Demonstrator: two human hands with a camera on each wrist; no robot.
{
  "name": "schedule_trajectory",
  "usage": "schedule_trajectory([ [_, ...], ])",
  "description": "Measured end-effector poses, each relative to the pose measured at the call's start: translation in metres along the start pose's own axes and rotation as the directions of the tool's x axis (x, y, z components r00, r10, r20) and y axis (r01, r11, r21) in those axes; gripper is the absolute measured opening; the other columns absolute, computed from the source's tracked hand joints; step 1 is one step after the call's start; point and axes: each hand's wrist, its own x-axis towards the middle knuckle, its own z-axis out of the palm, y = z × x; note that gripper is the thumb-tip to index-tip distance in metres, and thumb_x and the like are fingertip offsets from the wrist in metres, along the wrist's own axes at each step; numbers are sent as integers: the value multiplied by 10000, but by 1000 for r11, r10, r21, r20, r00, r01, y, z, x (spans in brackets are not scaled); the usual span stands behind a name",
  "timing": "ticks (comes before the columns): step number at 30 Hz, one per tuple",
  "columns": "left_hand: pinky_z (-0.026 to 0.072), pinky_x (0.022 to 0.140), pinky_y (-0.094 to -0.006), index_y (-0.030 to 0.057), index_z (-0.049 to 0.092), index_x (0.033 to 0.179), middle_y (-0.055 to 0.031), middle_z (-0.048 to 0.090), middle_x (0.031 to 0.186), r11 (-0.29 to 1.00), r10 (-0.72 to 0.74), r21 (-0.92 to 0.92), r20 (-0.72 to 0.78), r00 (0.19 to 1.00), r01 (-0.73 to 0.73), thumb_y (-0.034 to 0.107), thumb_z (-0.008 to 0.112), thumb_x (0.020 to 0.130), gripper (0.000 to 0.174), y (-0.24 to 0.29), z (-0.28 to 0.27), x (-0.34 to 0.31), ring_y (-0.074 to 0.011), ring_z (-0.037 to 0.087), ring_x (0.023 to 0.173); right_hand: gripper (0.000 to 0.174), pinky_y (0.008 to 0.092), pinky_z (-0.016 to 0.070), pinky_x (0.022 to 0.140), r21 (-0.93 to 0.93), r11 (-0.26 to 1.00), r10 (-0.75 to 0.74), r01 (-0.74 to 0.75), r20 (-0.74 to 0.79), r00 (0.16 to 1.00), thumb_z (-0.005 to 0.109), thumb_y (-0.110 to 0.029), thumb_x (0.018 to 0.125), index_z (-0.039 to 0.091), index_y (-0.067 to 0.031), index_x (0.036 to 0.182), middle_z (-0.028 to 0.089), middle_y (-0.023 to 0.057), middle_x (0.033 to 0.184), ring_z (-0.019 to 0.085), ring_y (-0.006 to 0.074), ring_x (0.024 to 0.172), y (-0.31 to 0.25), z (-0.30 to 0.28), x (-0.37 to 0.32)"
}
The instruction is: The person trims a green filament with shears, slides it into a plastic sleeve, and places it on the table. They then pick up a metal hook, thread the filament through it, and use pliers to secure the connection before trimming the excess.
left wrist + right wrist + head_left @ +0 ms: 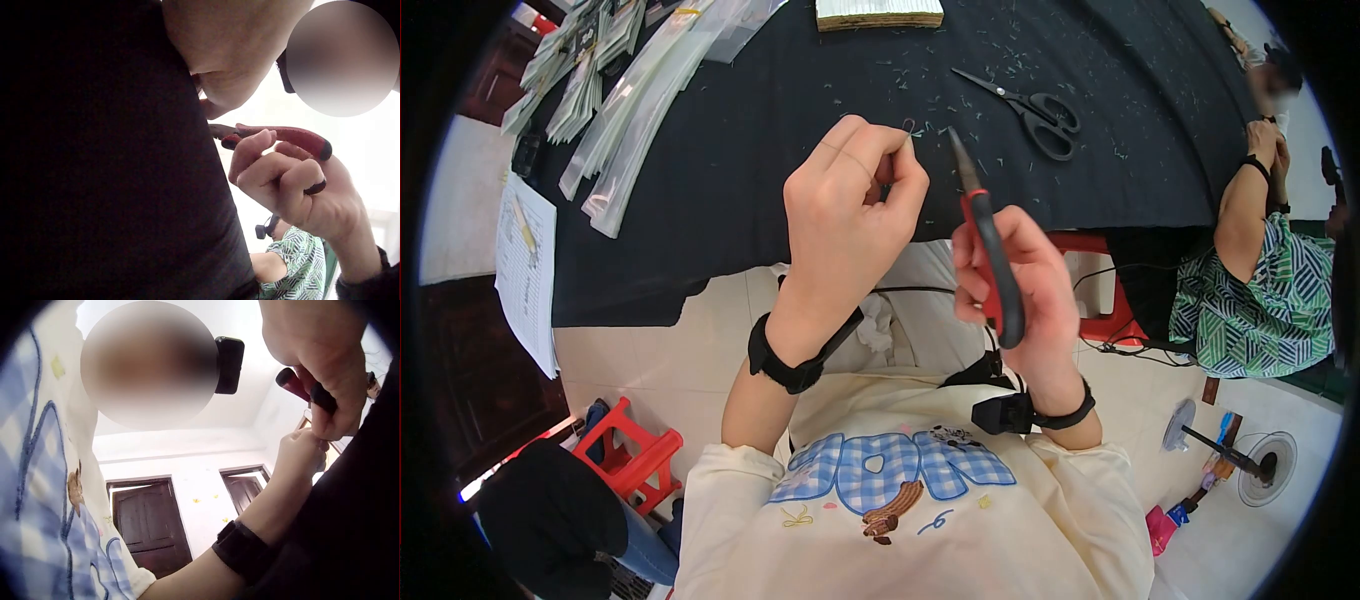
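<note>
In the head view my left hand [845, 205] pinches a small thin loop [910, 126] with a greenish bit between thumb and forefinger, above the black cloth. My right hand [1030, 290] grips red-and-black pliers [1000, 265], their tip just right of the loop and apart from it. The left wrist view shows the right hand [300, 181] with fingers curled round the pliers' handles [294, 136]. In the right wrist view the left hand [303, 450] appears beyond the right hand [331, 375]. Black scissors [1040, 115] lie on the cloth, to the right of the pliers.
Small green scraps are scattered over the black cloth [770, 140]. A pale block [880, 12] lies at the far edge, plastic sleeves [635, 130] and packets at the left, beside a written sheet [525, 270]. Another person [1250, 270] sits at the right. Red stools [635, 455] stand below.
</note>
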Motion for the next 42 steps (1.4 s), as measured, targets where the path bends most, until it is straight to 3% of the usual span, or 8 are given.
schedule_trajectory([
  [5,320,377,-211,13,544,693,-31,464,578,1000,-20,-22,2,1000,20,-81,594,674,108,-1,-2,1,-82,418,423,148,175,337,509,-358,921,-222,155,-153,963,407,-104,747,516,-23,805,539,25,769,444,49,574,-31,-31,10],
  [9,257,419,-175,-11,588,748,25,471,585,975,-168,-137,47,985,173,-45,594,758,37,0,-3,2,-3,358,462,97,255,385,576,-954,298,-527,-44,-202,826,466,-79,777,478,15,795,509,69,671,474,131,610,-82,-90,43],
  [17,290,445,-153,-22,626,809,14,555,660,896,-361,-181,237,902,406,18,583,808,59,0,-11,8,4,412,504,153,351,433,705,-985,-117,-595,-127,-32,803,533,-100,754,466,18,824,542,169,839,540,307,764,-87,-124,63],
  [19,348,494,-153,-24,633,821,-3,580,680,823,-436,-239,317,842,516,48,585,817,87,-3,-12,8,-20,465,556,131,366,419,766,-901,-392,-599,-187,96,795,538,-76,760,509,13,851,536,157,926,506,317,881,-86,-124,64],
  [22,257,403,-181,-21,624,756,30,507,548,773,-417,-385,290,862,503,58,590,798,95,-4,-10,9,12,355,452,141,370,404,806,-918,-395,-660,26,304,688,551,-49,761,550,8,890,545,136,955,483,312,937,-83,-91,60],
  [26,257,408,-171,-21,625,759,37,502,547,759,-425,-398,298,855,516,62,588,802,100,-5,-10,9,12,365,464,275,332,434,802,-919,-320,-477,229,365,800,621,-148,791,575,16,1006,553,126,978,513,270,925,-58,-60,55],
  [32,275,419,-155,-17,635,771,27,511,550,800,-405,-338,307,861,496,60,585,800,96,-8,-14,8,8,395,481,338,334,464,761,-973,-139,-366,182,222,904,615,-182,812,562,22,1076,552,135,997,572,285,881,-64,-56,64],
  [42,261,447,-179,-9,644,745,12,514,569,726,-462,-381,346,817,572,124,589,771,147,-7,-20,13,-21,397,499,216,301,472,627,-936,-325,-297,131,233,926,632,-107,749,586,35,906,613,136,883,601,235,668,-77,-57,72],
])
